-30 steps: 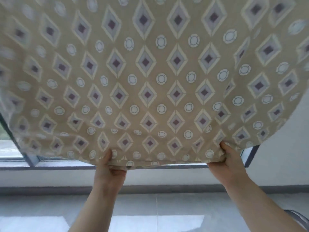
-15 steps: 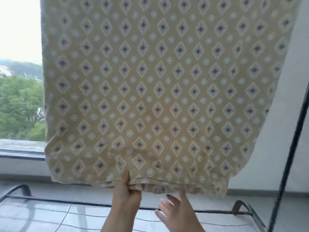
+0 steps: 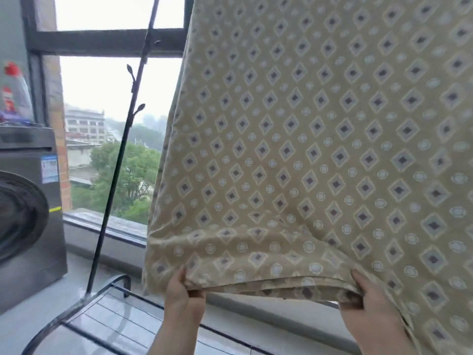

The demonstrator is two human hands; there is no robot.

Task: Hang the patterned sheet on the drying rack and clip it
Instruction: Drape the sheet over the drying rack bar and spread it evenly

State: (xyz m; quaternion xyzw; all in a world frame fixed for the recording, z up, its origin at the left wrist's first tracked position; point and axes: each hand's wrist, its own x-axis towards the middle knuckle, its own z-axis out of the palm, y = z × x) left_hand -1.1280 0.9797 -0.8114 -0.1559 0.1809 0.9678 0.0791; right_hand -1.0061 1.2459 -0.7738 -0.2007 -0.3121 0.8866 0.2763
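The patterned sheet (image 3: 320,149) hangs from somewhere above the frame, its left edge just beside the slanted black pole of the drying rack (image 3: 120,160). Half a second ago the right hand (image 3: 371,321) was off the cloth with fingers spread; now it grips the bottom hem again, while the left hand (image 3: 183,298) keeps pinching it. With both hands on the hem, straightening seems underway, with clipping still to come
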